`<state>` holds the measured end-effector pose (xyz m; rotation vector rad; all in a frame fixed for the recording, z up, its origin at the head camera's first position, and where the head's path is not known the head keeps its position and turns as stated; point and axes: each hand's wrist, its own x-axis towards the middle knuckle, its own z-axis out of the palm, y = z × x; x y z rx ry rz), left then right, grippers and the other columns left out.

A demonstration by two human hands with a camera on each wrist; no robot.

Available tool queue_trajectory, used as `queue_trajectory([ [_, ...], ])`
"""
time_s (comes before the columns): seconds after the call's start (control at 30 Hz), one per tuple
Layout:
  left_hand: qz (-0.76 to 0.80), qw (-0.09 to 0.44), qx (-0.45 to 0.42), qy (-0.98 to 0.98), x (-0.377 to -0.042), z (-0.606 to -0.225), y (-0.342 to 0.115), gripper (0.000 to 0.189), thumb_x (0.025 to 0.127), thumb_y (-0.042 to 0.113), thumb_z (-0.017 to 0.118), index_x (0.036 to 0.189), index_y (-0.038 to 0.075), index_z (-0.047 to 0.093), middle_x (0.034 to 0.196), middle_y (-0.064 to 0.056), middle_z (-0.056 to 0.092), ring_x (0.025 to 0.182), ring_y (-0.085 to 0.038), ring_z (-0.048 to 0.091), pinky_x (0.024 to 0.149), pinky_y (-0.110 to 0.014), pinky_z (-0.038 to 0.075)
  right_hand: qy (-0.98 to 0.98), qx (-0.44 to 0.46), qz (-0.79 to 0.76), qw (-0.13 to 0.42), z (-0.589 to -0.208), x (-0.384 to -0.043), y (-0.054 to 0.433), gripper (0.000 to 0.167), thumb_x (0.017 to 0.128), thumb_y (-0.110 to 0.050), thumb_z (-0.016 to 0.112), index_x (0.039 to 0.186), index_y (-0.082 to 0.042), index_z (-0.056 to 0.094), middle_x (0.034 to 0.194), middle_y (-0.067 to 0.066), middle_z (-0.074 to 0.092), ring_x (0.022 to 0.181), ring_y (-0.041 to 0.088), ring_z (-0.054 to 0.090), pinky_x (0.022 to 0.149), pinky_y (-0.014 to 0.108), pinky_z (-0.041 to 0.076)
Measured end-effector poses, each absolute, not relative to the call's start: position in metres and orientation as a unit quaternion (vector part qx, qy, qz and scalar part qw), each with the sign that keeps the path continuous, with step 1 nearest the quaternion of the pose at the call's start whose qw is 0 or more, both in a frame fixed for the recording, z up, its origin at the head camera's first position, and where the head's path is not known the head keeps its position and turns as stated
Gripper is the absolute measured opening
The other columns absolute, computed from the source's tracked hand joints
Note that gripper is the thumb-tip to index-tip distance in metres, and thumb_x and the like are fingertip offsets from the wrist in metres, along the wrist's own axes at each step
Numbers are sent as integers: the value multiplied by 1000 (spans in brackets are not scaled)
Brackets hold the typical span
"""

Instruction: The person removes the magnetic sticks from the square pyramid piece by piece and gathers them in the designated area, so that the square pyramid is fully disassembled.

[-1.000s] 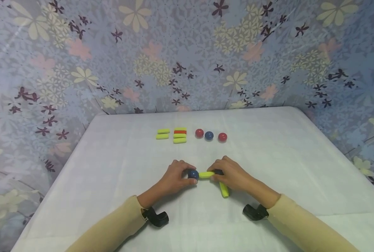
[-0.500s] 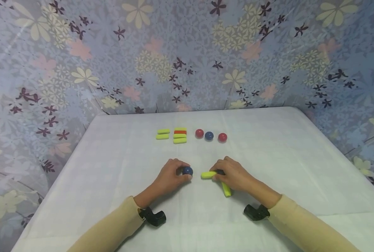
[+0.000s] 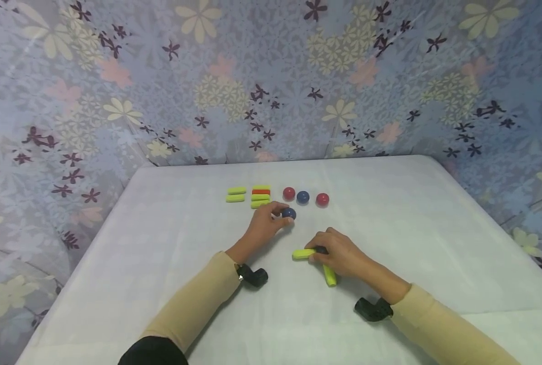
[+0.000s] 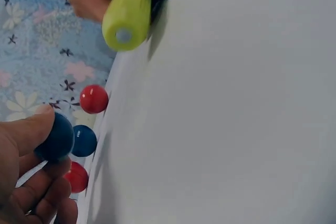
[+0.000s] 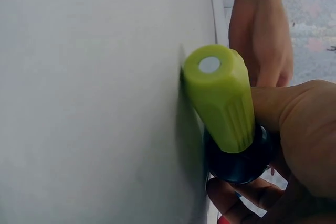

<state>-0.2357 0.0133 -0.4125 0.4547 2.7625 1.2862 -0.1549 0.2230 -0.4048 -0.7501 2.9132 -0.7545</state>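
Observation:
My left hand [image 3: 262, 225] pinches a shiny blue ball [image 3: 289, 214] between thumb and fingers, in front of the loose balls. In the left wrist view the same ball [image 4: 56, 139] overlaps the others behind it. My right hand [image 3: 341, 253] grips a second blue ball [image 5: 236, 165] at the table's middle. Two yellow magnetic sticks meet at that ball: one stick [image 3: 301, 254] points left, the other stick [image 3: 330, 277] points toward me. A pale round disc shows in the stick's end in the right wrist view. The fingers partly cover this joint.
Behind the left hand lie two red balls [image 3: 323, 199] with a blue ball [image 3: 303, 197] between them. Further left are several yellow sticks [image 3: 236, 198] and one red stick [image 3: 261, 192]. A white cloth [image 3: 161, 238] covers the table; a flowered curtain hangs behind.
My left hand first drew its blue ball left, away from the yellow stick's end, then carried it forward toward the loose balls. The right hand and its joined pieces have barely moved.

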Motion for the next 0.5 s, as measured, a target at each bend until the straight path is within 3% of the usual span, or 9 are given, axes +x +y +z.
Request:
queue_trajectory([
  [0.13,398,10,154,904,-254,-414,30,41,84,27,71,121,13,63,110,-4,65,102,-18,56,88,-33,46,938,-246,-244,20,-405,-154,222,20,82,-23,71,101,-18,72,92,-9,67,81,8,45,67,21,37],
  [0.5,353,19,132,926,-274,-416,48,43,85,26,68,125,12,60,113,-5,66,101,-18,55,90,-33,45,937,-245,-247,21,-405,-153,224,21,82,-22,72,102,-17,71,92,-8,66,81,8,45,65,21,37],
])
